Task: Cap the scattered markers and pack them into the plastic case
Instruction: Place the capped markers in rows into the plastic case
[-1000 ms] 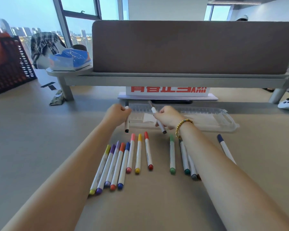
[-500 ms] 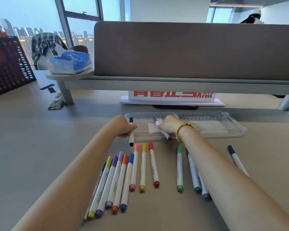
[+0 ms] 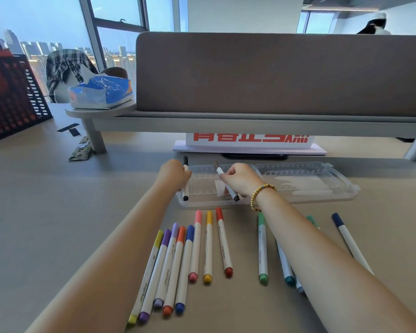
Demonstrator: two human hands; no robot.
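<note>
Left hand (image 3: 173, 174) grips a black-capped white marker (image 3: 185, 181); right hand (image 3: 238, 179) pinches a brown-capped white marker (image 3: 227, 182) over the clear plastic case (image 3: 305, 186). Each should be laid flat, parallel.

Daylight is pouring in through tall windows (image 3: 58, 32) at ten o'clock, where a city skyline is showing under a blue sky. A brown fabric divider panel (image 3: 281, 73) is standing at twelve o'clock on a grey shelf (image 3: 226, 122), above the beige desk (image 3: 46, 212). A plaid-draped chair (image 3: 65, 68) is sitting beside a dark mesh basket (image 3: 15, 102) at nine o'clock.
</note>
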